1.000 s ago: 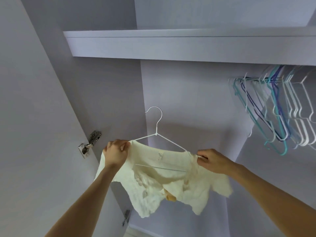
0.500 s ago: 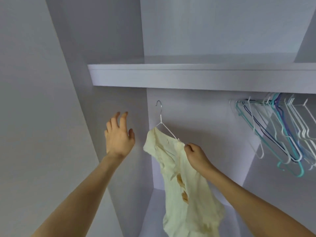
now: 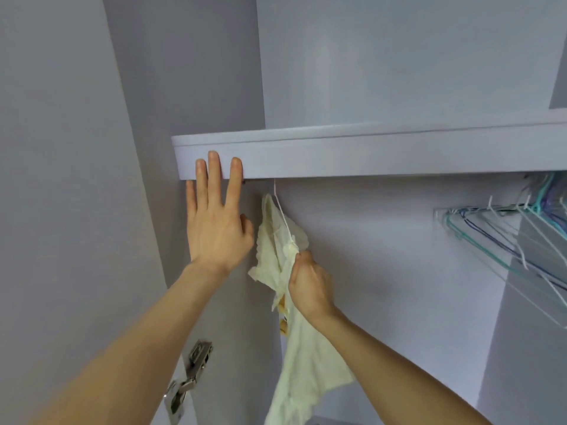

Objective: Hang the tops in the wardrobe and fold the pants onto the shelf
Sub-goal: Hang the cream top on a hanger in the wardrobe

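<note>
A cream top (image 3: 306, 357) hangs on a white wire hanger (image 3: 281, 210) inside the wardrobe. The hanger's hook runs up behind the front edge of the upper shelf (image 3: 368, 154) and is hidden there. My right hand (image 3: 308, 286) grips the top and the hanger at one shoulder. My left hand (image 3: 216, 219) is raised with straight fingers, its fingertips over the shelf's front edge at the left end; whether they touch it is unclear.
Several empty hangers (image 3: 503, 237), white, teal and purple, hang on the rail under the shelf at the right. The open wardrobe door stands on the left, with a metal hinge (image 3: 190, 378) low down.
The top on its hanger has gone up until the hook is hidden behind the shelf edge. My left hand rose to the shelf front. The view tilted downward.
</note>
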{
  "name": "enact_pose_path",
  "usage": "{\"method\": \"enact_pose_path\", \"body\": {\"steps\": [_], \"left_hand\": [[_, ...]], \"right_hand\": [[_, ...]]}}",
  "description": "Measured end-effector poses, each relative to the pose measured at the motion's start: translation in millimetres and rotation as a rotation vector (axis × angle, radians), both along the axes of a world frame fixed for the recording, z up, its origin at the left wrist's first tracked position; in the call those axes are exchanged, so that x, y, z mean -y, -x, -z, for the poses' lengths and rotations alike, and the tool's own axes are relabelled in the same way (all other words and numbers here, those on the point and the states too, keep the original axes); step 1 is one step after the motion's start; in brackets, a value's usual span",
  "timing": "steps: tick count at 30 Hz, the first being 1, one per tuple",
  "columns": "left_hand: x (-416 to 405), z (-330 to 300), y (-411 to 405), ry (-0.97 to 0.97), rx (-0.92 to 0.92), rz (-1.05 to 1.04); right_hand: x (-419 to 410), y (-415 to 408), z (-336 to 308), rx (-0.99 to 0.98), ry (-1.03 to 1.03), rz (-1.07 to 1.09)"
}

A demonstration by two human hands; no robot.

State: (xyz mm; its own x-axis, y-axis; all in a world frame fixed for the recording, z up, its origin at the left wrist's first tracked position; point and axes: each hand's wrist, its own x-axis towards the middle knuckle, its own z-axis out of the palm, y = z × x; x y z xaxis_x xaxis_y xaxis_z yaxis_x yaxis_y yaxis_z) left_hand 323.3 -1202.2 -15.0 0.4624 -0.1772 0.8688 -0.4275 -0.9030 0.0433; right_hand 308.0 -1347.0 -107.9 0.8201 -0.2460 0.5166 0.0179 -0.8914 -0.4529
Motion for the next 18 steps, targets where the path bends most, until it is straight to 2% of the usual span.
{"method": "enact_pose_path", "body": {"steps": [5,11,18], "left_hand": [[-1.1,4.2,-7.7,-0.02,0.085,-0.001],[1.1,5.1,-6.9,-0.001,0.075,-0.014],[-10.3,-0.4,10.3,-0.04,-0.048,0.009]], "right_hand": [[-14.9,-37.0,-4.7,-0.013,-0.04,0.034],[-28.6,-44.5,13.8,-0.049,-0.109,0.021],[-34.8,-16.3,10.9,-0.157,-0.193,-0.201]]}}
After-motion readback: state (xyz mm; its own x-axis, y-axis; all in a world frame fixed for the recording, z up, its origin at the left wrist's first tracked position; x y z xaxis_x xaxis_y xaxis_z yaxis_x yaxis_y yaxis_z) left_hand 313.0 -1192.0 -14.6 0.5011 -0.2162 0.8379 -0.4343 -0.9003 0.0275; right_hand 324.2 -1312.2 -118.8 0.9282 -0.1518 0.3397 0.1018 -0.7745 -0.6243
